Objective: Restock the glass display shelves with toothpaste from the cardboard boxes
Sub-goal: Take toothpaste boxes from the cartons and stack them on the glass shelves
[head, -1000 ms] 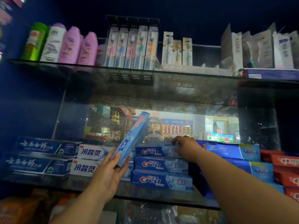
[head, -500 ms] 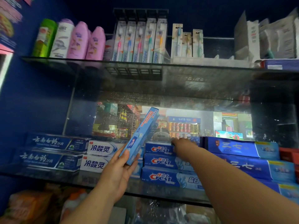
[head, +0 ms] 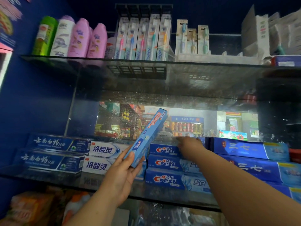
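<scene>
The left hand (head: 123, 175) grips a light blue toothpaste box (head: 147, 137) by its lower end. The box is in the air in front of the lower glass shelf (head: 48, 178), tilted with its upper end up and to the right. The right hand (head: 189, 145) reaches in and lies on the top box of a stack of three Crest boxes (head: 164, 163) standing on that shelf; whether its fingers grip that box cannot be told. Further left on the same shelf are two white boxes (head: 101, 158), then two dark blue boxes (head: 48, 150). Right of the stack lie wider blue boxes (head: 247, 150). The upper glass shelf (head: 211, 63) carries bottles (head: 78, 38) and toothbrush packs (head: 143, 38)
</scene>
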